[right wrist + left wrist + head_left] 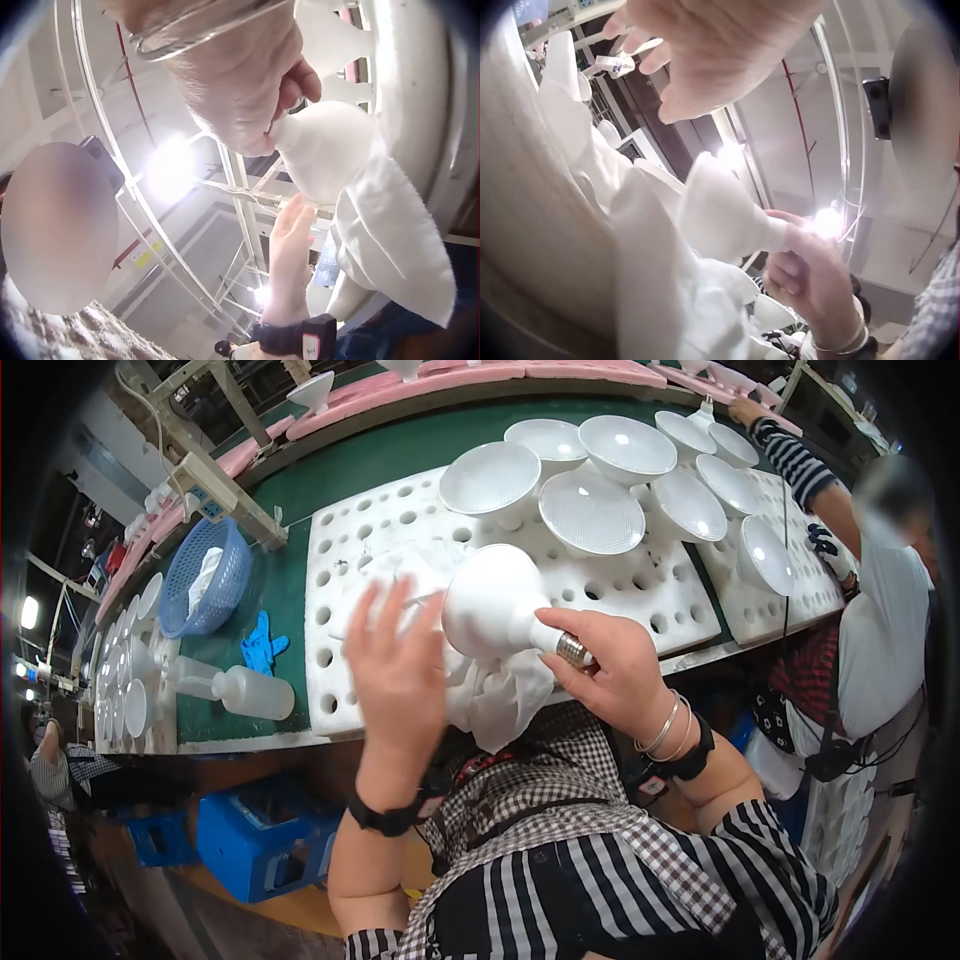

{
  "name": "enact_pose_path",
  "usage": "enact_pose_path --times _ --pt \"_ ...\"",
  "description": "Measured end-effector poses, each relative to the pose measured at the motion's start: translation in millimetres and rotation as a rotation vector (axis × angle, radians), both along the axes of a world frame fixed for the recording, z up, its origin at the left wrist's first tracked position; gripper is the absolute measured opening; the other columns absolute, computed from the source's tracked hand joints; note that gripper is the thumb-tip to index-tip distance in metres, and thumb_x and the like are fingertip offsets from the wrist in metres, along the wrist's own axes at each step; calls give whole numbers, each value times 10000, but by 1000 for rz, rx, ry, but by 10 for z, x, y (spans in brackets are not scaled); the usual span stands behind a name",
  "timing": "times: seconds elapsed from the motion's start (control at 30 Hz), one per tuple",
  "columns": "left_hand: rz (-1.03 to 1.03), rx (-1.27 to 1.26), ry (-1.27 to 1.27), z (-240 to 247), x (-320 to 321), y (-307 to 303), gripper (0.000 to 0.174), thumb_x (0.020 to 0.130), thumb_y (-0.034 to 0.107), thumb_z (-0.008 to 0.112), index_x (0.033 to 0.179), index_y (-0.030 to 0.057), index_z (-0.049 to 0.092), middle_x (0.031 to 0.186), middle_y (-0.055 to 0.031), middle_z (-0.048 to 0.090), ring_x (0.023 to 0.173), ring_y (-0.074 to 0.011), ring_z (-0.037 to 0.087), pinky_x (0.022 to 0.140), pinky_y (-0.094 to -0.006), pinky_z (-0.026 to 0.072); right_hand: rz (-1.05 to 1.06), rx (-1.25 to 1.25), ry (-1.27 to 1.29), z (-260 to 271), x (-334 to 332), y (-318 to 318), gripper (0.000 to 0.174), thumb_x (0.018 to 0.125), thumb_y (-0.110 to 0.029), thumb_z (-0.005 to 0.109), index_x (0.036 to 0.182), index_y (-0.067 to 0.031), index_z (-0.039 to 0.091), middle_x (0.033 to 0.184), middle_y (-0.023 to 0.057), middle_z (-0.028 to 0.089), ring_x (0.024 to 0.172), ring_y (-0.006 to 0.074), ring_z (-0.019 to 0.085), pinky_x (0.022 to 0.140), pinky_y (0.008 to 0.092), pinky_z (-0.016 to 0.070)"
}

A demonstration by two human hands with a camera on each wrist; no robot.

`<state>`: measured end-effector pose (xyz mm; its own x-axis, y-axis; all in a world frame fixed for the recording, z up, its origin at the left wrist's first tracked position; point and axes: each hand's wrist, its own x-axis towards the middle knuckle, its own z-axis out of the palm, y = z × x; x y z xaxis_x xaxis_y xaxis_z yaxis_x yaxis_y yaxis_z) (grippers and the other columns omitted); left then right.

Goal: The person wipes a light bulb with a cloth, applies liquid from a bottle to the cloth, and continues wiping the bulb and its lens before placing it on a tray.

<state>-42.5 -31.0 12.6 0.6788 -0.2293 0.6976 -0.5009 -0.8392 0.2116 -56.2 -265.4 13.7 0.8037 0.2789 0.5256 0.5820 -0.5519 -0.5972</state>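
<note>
A white cone-shaped lamp (492, 603) with a metal screw base is held by the right hand (612, 668), whose thumb and fingers pinch its neck. Blurred in the head view, the left hand (398, 670) is raised beside the lamp's wide end with its fingers spread, holding nothing. The left wrist view shows a gap between that hand (705, 52) and the lamp (724, 214). Below the lamp, a white cloth (505, 695) hangs over the edge of the foam board (335, 650).
Several lamps (592, 512) stand on perforated foam at the back right. On the left are a blue basket (232, 575), a blue glove (263, 644) and a plastic bottle (258, 693). Another person's striped sleeve (795, 460) reaches in at right. Blue stools (250, 830) stand below.
</note>
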Motion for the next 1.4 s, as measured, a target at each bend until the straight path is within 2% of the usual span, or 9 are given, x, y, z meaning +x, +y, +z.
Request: enact_pose_path --times 0.13,0.2,0.47,0.73,0.87,1.07,1.13,1.23,1.4 --pt "-116 153 -32 128 -27 -130 300 883 82 636 1179 69 683 1274 -180 605 1244 -401 499 1068 -470 370 29 -66 -37 70 -24 29 370 823 -131 729 1172 -42 650 776 107 660 603 237 624 554 331 491" --pt "42 -327 211 -67 172 77 321 829 98 690 1146 49 679 1280 -186 589 1203 -411 508 1015 -516 393 -56 127 10 9 -31 -34 377 825 -118 735 1179 -22 647 759 117 650 586 222 625 537 318 487" --pt "-70 106 290 -244 -70 -343 273 776 90 722 1040 29 693 965 -161 646 913 -334 623 795 -420 505 -157 53 -61 96 -91 -184 347 822 -128 756 1136 -18 659 731 101 647 543 185 609 524 290 483" --pt "-102 -618 221 -49 263 -189 252 770 -41 600 1011 -12 666 873 -119 617 764 -252 583 681 -335 474 -164 110 -42 35 -175 -169 306 813 -147 763 1072 -28 654 704 84 644 529 195 612 527 298 480" --pt "-481 -260 156 -1 192 -767 257 843 136 661 1070 15 660 1072 -137 629 1092 -314 533 988 -499 364 -106 40 -169 29 -123 -97 268 805 -165 761 1003 -44 626 673 83 624 529 237 611 522 322 472" --pt "-376 -315 107 -301 532 -736 208 930 181 587 1013 9 668 1012 -171 661 962 -348 603 834 -441 486 -124 62 -12 41 -6 -152 240 817 -160 735 984 -44 607 648 101 601 526 254 604 506 341 459" --pt "15 -187 480 -310 591 -520 180 928 170 588 937 5 657 899 -170 655 821 -366 624 712 -441 508 -130 55 -12 37 17 -119 243 817 -158 733 992 -43 610 642 98 596 525 253 597 516 333 462" --pt "85 -61 228 -409 590 -194 155 913 155 601 887 7 639 829 -159 634 747 -364 618 671 -458 500 -159 95 -94 -91 -62 -220 252 809 -115 739 1015 -35 617 686 91 616 550 225 593 536 314 466" --pt "110 -19 269 -421 605 31 213 862 161 668 1025 23 668 958 -157 646 892 -354 605 763 -430 492 -197 187 -110 -194 -220 -315 295 790 -82 752 1045 -17 620 745 85 623 580 183 581 549 290 464"
